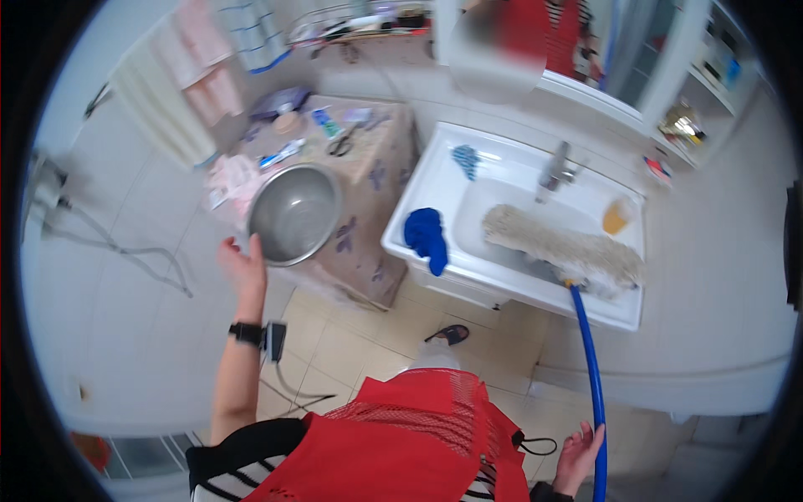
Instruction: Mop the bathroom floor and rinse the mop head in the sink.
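Observation:
My left hand [244, 267] is at the near left rim of a stainless steel basin [295, 214], thumb by the rim; whether it bears any weight is hidden. The basin is tilted at the edge of a cloth-covered table. My right hand [578, 453], at the lower right, is beside a blue pole [590, 351], palm up with fingers partly spread; the thumb side meets the pole. The pole leads up to a fluffy beige mop or duster head [564, 246] lying across the white washbasin [417, 188]. A blue cloth [426, 238] hangs over the washbasin's front left edge.
Scissors [342, 145], tubes and a pink cloth [235, 179] lie on the table [370, 213]. The faucet [555, 172], a checked cloth [465, 160] and a cup of orange liquid [616, 216] are at the washbasin. Towels [163, 100] hang at left; cables dangle near my left arm.

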Demonstrator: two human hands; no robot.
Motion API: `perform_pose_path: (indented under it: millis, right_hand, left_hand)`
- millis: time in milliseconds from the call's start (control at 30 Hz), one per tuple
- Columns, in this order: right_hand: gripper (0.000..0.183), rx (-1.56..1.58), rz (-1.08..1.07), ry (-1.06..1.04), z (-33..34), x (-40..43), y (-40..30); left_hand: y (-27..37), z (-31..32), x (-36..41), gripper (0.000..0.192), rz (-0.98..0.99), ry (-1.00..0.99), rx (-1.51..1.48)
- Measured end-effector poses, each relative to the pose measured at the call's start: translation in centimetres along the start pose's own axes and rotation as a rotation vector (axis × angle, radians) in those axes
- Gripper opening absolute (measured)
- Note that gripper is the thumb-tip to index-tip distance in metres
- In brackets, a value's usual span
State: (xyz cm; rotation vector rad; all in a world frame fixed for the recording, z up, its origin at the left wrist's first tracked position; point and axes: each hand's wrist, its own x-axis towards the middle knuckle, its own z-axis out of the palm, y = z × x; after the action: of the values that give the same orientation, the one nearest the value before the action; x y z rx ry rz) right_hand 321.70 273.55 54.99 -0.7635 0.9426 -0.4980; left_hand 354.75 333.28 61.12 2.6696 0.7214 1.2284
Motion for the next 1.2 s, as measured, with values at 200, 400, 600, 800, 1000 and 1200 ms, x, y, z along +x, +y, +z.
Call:
perform_pose_path:
  millis: [200,400,600,800,1000,1200]
  right_hand:
    - [0.047,-0.154,-0.187,-0.037,5.4,-2.2,-1.2]
    - [0.044,-0.168,-0.302,0.029,6.1,-2.4,-2.0]
    - [0.040,-0.189,-0.390,0.191,7.0,-4.3,-5.3]
    - [0.043,-0.145,-0.412,0.251,10.6,-5.3,-6.1]
    - [0.029,0.100,-0.245,0.359,11.0,-7.6,-2.2]
    - [0.037,-0.039,-0.428,0.378,10.8,-8.7,-1.4]
  left_hand:
    - [12.1,0.6,-4.4,0.029,0.163,-0.526,-0.728]
    - [25.7,12.2,-15.2,0.020,-0.376,-1.615,-0.924]
    - [37.1,15.9,-23.9,0.024,0.623,-1.457,-0.590]
    - [53.1,8.8,-29.7,0.034,1.077,-1.340,-1.088]
    - [60.9,5.9,-37.5,0.040,1.306,-0.760,-0.999]
    - [62.6,5.6,-35.3,0.025,1.561,-1.166,-0.794]
